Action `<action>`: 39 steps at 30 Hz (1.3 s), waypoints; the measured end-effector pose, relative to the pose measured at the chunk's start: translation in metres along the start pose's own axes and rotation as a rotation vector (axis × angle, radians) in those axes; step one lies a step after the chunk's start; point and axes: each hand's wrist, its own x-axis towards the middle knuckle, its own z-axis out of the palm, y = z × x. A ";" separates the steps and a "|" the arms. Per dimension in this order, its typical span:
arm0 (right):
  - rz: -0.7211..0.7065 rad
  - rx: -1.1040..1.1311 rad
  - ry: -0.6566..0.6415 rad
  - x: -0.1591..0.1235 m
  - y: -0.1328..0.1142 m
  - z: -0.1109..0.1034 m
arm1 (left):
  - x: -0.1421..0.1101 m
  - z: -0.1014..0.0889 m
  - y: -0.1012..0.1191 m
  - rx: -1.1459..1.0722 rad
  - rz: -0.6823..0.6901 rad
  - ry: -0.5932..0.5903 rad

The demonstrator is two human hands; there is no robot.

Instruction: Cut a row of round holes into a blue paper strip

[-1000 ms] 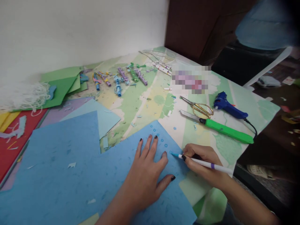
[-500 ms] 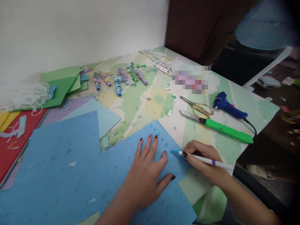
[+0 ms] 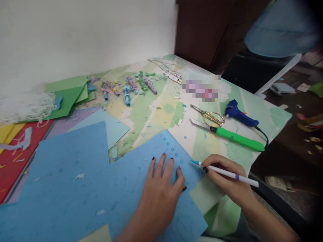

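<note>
My left hand (image 3: 161, 195) lies on a large blue sheet of paper (image 3: 75, 195) with its fingers spread, pressing on it near the right-hand corner. Along that corner's edge runs a row of several small drawn rings (image 3: 172, 149), just beyond my fingertips. In my right hand (image 3: 227, 178) is a white felt-tip marker (image 3: 227, 172) with a blue tip and a purple band. Its tip points left over the sheet's right edge, close to the last ring; whether it touches the paper I cannot tell.
Gold-handled scissors (image 3: 213, 117), a green utility knife (image 3: 238, 138) and a blue glue gun (image 3: 241, 114) lie to the right. Decorated paper rolls (image 3: 127, 97) and white markers (image 3: 173, 78) are at the back. Coloured sheets (image 3: 67, 101) and white shreds (image 3: 27, 106) pile up left.
The marker's tip has lifted from the ring it was tracing and moved right with my right hand. My left hand has slid slightly down, its thumb drawn in. The view has shifted a little.
</note>
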 end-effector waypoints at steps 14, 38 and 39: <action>-0.098 -0.119 -0.168 -0.012 0.008 0.002 | -0.003 -0.002 0.012 0.108 0.080 0.026; -0.164 -0.133 -0.192 -0.011 0.011 0.001 | -0.005 0.006 0.012 0.077 0.068 0.124; -0.165 -0.136 -0.191 -0.011 0.011 0.001 | -0.005 0.006 0.012 0.073 0.070 0.124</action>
